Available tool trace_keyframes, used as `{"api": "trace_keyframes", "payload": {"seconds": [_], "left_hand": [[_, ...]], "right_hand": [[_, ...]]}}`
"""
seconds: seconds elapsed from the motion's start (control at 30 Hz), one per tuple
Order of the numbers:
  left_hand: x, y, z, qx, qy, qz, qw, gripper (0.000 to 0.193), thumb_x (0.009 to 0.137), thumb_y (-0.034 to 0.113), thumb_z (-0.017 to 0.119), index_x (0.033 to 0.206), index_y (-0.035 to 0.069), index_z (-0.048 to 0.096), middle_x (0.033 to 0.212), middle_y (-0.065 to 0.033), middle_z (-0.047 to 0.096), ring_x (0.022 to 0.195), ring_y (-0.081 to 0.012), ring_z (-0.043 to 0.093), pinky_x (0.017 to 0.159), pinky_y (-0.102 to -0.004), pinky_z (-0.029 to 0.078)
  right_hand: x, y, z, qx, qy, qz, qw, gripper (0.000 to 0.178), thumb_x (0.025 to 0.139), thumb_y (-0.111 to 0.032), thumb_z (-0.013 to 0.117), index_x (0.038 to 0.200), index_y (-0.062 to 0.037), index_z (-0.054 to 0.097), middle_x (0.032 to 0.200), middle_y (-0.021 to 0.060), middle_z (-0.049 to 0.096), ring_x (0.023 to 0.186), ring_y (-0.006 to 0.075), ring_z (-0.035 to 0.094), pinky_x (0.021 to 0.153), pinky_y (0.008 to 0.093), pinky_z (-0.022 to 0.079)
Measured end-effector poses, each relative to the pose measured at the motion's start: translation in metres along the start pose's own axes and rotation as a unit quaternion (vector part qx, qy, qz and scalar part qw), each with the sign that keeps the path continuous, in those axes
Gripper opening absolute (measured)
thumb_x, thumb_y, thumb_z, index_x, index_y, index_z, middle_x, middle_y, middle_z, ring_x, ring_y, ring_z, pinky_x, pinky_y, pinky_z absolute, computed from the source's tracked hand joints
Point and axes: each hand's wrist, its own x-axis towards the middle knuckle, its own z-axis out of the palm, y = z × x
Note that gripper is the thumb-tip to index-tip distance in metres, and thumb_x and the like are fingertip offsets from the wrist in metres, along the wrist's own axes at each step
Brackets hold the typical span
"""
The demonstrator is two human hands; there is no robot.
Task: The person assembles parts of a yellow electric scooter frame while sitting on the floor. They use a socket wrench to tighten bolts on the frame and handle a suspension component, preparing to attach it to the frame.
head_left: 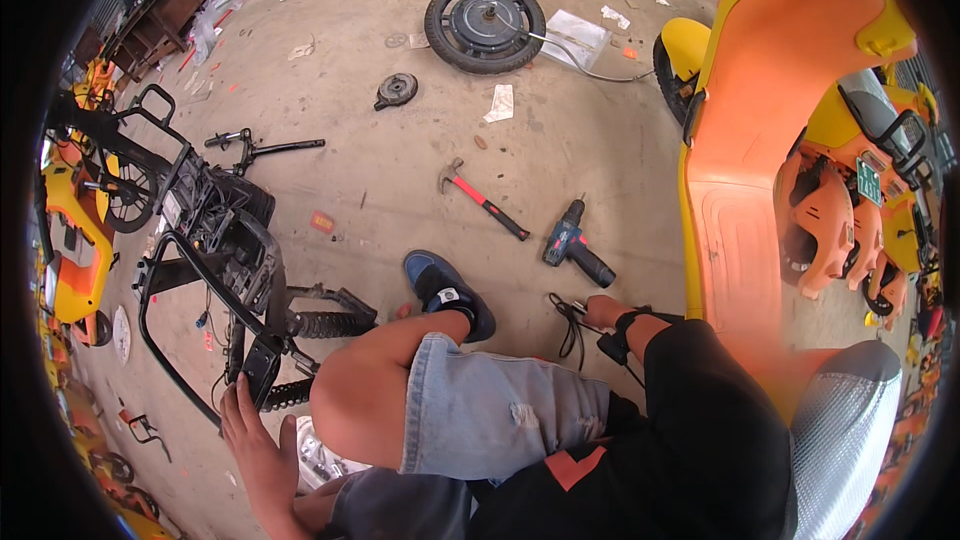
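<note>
My left hand (262, 455) has its fingers stretched out beside a stripped black scooter frame (180, 260) on the left. Its fingertips reach the frame's lower rear part; whether they press on it I cannot tell. Low on the right, my right hand (602, 312) is closed near the floor, by a black cable (570, 335) and a small black device (612, 344) at the wrist. What its fingers hold is too small to make out. A cordless drill (572, 248) lies just beyond this hand, and a red-and-black hammer (484, 202) lies farther left.
An orange-and-yellow scooter body (735, 210) rises close on my right. A motor wheel (485, 25) with a cable lies flat at the far side. Nearer are a round brake part (397, 90) and a black fork-like part (262, 148). More scooters (840, 220) stand at the right.
</note>
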Motion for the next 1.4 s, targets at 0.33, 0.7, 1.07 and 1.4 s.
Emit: {"api": "trace_keyframes", "payload": {"seconds": [0.33,0.7,1.07,1.4], "left_hand": [[-0.005,-0.002,-0.004,-0.004,-0.007,-0.013,1.000,0.084,0.084,0.013,0.073,0.157,0.010,0.031,0.154,-0.0238,0.036,0.144,-0.0449,0.031,0.118,-0.0521,0.029],[-0.018,-0.012,-0.006,-0.007,0.013,0.007,1.000,0.080,0.085,0.023,0.076,0.154,0.009,0.038,0.157,-0.0262,0.035,0.147,-0.0452,0.029,0.119,-0.0510,0.029],[-0.022,-0.014,-0.008,0.000,0.031,0.023,0.999,0.068,0.090,0.035,0.072,0.148,0.011,0.047,0.154,-0.0281,0.039,0.145,-0.0464,0.033,0.116,-0.0535,0.032],[0.018,-0.033,-0.019,-0.121,0.094,-0.066,0.986,0.039,0.087,0.020,0.075,0.120,0.004,0.062,0.107,-0.0138,0.068,0.111,-0.0344,0.059,0.097,-0.0424,0.047]], "right_hand": [[0.002,0.002,-0.031,0.021,0.040,-0.015,0.999,0.044,0.092,-0.036,0.064,0.079,0.0054,0.071,0.068,0.0161,0.071,0.073,0.0329,0.072,0.075,0.0457,0.055],[0.001,-0.013,-0.062,0.015,0.113,0.066,0.991,0.034,0.087,-0.024,0.062,0.091,0.0077,0.073,0.080,0.0215,0.073,0.072,0.0321,0.074,0.072,0.0442,0.058],[0.043,-0.007,-0.176,0.004,0.203,-0.111,0.973,0.038,0.083,-0.030,0.069,0.089,0.0078,0.073,0.086,0.0267,0.071,0.072,0.0359,0.073,0.066,0.0478,0.057],[0.145,-0.263,-0.349,-0.246,0.310,-0.158,0.905,0.031,0.080,-0.023,0.061,0.089,0.0027,0.075,0.095,0.0259,0.072,0.092,0.0403,0.071,0.083,0.0484,0.056]]}}
